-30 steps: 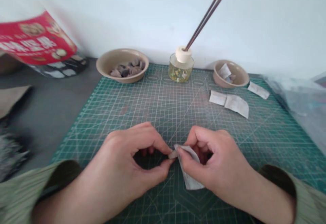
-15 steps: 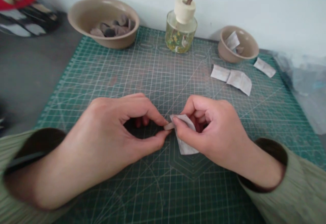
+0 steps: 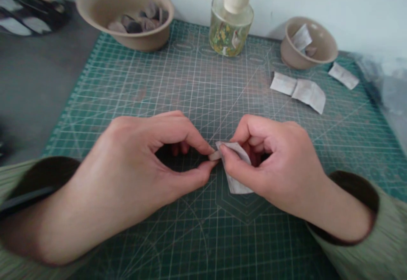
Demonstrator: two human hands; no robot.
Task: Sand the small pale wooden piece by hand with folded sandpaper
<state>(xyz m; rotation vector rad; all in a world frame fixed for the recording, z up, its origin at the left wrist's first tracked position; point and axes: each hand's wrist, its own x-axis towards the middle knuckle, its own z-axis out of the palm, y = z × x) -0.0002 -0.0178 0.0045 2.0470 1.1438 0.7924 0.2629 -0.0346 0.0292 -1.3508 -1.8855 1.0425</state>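
Note:
Between thumb and forefinger, my left hand point(image 3: 136, 157) pinches a small pale flat chip point(image 3: 215, 155) by its edge. The chip could be stone or clay; its far end is hidden. My right hand point(image 3: 270, 157) grips a greyish-white sheet that looks like a piece of sandpaper point(image 3: 237, 182), thumb on top and fingers curled behind. The sheet lies against the chip's right end and its lower corner hangs down. Both hands meet just above the green cutting mat point(image 3: 178, 246).
A large beige bowl point(image 3: 104, 8) with several dusty stone-like pieces stands back left. Behind the hands is a reed diffuser bottle point(image 3: 230, 29). A smaller bowl point(image 3: 299, 59) holds a folded sheet and a chip. Creased sheets point(image 3: 308, 93) and a small strip point(image 3: 343, 76) lie nearby.
The view has tilted down slightly, so the bowls and bottle sit higher. Both hands keep the same grips on the chip and the sheet, with hardly any visible movement.

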